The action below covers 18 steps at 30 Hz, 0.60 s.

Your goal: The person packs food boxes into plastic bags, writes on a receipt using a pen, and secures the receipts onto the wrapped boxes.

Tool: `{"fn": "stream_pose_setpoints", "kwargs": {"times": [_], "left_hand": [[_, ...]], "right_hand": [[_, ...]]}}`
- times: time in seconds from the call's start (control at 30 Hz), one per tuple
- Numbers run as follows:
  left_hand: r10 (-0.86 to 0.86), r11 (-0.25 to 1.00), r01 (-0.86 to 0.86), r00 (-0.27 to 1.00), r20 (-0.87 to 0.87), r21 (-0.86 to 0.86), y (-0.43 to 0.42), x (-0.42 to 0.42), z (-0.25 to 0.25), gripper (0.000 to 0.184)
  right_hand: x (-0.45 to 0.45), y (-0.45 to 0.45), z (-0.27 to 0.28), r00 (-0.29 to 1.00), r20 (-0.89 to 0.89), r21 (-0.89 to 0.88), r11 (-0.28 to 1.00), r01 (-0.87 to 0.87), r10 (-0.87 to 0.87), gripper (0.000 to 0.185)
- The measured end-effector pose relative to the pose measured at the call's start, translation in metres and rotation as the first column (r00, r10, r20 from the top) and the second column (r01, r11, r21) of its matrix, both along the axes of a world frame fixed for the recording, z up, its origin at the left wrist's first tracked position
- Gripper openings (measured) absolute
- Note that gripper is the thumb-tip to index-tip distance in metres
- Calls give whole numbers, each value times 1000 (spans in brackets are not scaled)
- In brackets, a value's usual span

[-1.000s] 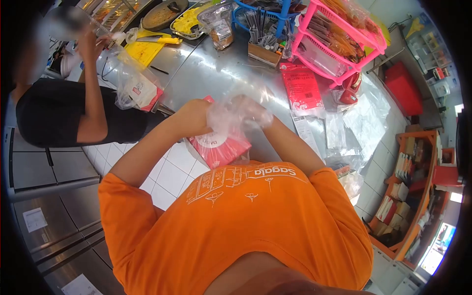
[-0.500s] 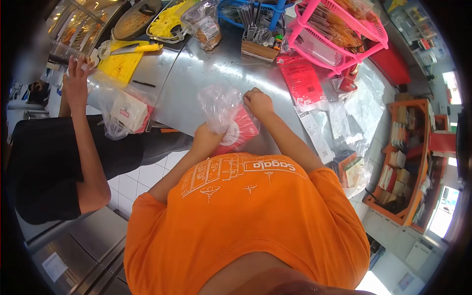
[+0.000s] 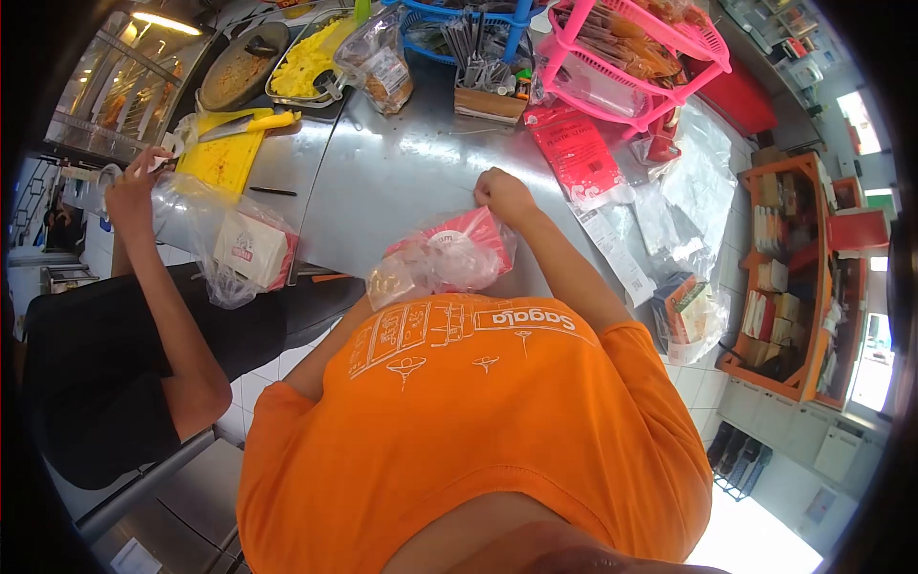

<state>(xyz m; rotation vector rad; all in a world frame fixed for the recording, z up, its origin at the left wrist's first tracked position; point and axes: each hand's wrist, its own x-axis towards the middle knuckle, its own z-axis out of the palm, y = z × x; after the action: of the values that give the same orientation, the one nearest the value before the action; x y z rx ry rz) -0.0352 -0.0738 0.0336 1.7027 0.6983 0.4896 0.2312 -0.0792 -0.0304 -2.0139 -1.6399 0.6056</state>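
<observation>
In front of my shirt, a red and white box [image 3: 473, 236] lies inside a clear plastic bag [image 3: 406, 271], tilted at the near edge of the steel table. The bag's crumpled part folds over the box's left side. My left hand [image 3: 381, 285] is at that left end, mostly covered by the plastic, so its fingers do not show clearly. Beyond the box's upper right corner, my right hand [image 3: 507, 196] rests by the bag with its fingers curled closed. What it holds, if anything, is hidden.
At left, another person's raised hand [image 3: 131, 201] is by a bagged white and red box [image 3: 251, 251]. A knife [image 3: 229, 126] lies on a yellow cutting board [image 3: 218, 163]. Farther back are a pink basket [image 3: 631, 110], a cutlery box [image 3: 490, 103] and a red packet [image 3: 574, 153].
The bag's loose top has come down from above the box toward my shirt and left. My left hand moved back with it and is now mostly covered. My right hand stays nearly in place.
</observation>
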Motion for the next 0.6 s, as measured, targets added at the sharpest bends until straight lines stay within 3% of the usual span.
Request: {"fn": "stream_pose_setpoints", "kwargs": {"times": [0.1,0.2,0.27,0.3,0.33,0.37,0.4,0.5,0.6], "left_hand": [[1,992,-22,985,-170,-120,1,10,8,22],[-87,947,-71,883,-461,-314,10,21,22,21],[-141,941,-64,818,-557,-332,15,29,29,20],[-148,960,-22,808,-571,-280,16,34,32,20],[-58,992,103,888,-456,76,12,32,25,19],[59,867,122,938,-342,484,8,30,18,18],[75,608,92,982,-173,789,5,28,12,18],[-307,523,326,934,-183,788,29,23,-4,27],[-432,716,455,885,-175,530,36,21,-5,23]], "right_hand": [[10,-8,18,927,-307,57,968,244,-216,15],[-16,-36,73,885,-462,20,997,74,-57,13],[-38,-57,76,859,-511,-4,999,-39,32,14],[-48,-64,76,865,-501,-43,997,-64,34,14],[-53,-67,75,870,-491,-82,993,-90,38,14],[-55,-71,62,864,-501,-70,993,-93,46,15],[-55,-72,61,863,-501,-70,991,-112,62,15],[-53,-75,58,853,-509,-70,982,-176,117,17],[-48,-75,45,812,-572,-56,982,-179,116,20]]}}
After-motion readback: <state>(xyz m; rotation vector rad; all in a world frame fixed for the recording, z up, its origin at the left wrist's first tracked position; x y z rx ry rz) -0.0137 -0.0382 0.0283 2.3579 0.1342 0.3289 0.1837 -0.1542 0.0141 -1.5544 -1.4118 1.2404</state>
